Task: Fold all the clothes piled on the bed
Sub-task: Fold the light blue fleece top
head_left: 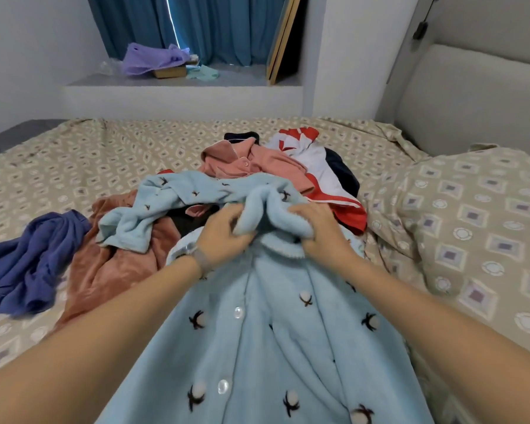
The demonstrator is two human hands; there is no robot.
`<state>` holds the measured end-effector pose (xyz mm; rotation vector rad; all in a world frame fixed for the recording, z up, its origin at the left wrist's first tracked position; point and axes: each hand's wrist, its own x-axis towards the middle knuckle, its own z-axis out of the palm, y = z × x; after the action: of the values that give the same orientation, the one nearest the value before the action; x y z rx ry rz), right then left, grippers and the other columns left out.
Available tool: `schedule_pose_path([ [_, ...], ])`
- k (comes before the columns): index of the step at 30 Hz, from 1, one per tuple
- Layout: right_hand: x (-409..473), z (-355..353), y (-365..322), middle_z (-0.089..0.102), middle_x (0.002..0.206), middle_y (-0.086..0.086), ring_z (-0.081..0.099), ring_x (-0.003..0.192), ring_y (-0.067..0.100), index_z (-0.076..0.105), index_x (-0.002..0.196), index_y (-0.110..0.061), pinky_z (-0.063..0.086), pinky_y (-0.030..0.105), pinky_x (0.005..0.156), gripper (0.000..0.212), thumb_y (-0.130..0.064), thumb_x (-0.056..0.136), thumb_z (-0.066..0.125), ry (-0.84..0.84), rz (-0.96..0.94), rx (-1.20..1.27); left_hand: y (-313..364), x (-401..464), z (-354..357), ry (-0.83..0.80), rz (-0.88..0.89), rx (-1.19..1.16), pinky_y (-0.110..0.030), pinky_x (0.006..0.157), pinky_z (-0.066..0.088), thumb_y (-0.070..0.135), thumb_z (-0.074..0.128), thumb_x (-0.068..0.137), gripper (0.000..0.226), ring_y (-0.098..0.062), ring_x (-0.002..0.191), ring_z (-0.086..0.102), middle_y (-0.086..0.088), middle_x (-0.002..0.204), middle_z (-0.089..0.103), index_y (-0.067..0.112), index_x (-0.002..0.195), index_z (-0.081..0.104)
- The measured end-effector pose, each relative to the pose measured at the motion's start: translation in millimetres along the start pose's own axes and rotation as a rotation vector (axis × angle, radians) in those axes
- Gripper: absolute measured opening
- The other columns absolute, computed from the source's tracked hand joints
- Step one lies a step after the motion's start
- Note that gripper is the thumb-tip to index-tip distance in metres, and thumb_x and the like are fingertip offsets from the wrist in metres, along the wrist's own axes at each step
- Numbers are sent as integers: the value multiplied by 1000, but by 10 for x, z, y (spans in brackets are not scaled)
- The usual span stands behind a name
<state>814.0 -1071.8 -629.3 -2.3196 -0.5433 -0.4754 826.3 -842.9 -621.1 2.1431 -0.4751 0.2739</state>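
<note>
A light blue fleece pyjama top (pixel 266 332) with white buttons and small dark motifs lies stretched from the pile toward me. My left hand (pixel 224 234) and my right hand (pixel 318 231) both grip bunched blue fleece near its collar. Another light blue fleece piece (pixel 153 209) trails to the left over the pile. Behind it lie a pink buttoned top (pixel 251 163), a red and white garment (pixel 318 166), a brown velvety garment (pixel 110 264) and a dark blue garment (pixel 31 258) at the left. All rest on the patterned bedsheet (pixel 89 154).
A patterned pillow or duvet (pixel 478 228) lies at the right, with a grey padded headboard (pixel 471 96) behind it. A window ledge (pixel 181 84) beyond the bed holds purple cloth, a box and a leaning board before blue curtains.
</note>
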Motion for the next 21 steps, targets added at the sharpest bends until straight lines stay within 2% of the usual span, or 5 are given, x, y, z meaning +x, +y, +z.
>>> schedule_pose_path([
  [4, -516, 149, 218, 56, 107, -1, 39, 107, 25, 61, 119, -30, 39, 40, 81, 69, 5, 59, 59, -332, -288, -353, -677, -417, -364, -372, 222, 566, -26, 86, 51, 10, 53, 72, 54, -6, 137, 37, 10, 137, 54, 27, 123, 62],
  [7, -663, 75, 219, 58, 113, -9, 39, 116, 21, 65, 120, -40, 30, 40, 94, 36, -47, 90, 48, -475, -297, -402, -721, -481, -544, -499, 180, 738, -30, 99, 38, 30, 44, 72, 58, -12, 142, 30, 3, 145, 43, 30, 128, 60],
  [11, -521, 61, -125, 70, 94, -11, 57, 104, 22, 76, 82, -24, 30, 33, 96, 45, -51, 95, 42, -111, -252, -265, -106, -289, -419, -94, 79, 531, -38, 94, 39, 47, 29, 74, 53, -27, 98, 58, -7, 100, 67, 15, 89, 68],
  [15, -471, 382, -177, 35, 155, 2, 21, 147, 21, 40, 146, -13, 12, 43, 117, 64, -42, 89, 39, -154, -100, -413, 101, -362, 179, -222, 127, 782, -45, 116, 17, 49, 12, 86, 74, -26, 143, 30, -10, 152, 37, 14, 146, 39],
  [21, -870, 654, 305, 34, 156, 4, 28, 145, 19, 37, 149, -13, 19, 51, 113, 68, -54, 95, 32, -340, -134, -646, -530, -805, 587, -393, -94, 957, -57, 113, 6, 65, 14, 92, 75, -28, 143, 25, -9, 155, 31, 20, 146, 40],
])
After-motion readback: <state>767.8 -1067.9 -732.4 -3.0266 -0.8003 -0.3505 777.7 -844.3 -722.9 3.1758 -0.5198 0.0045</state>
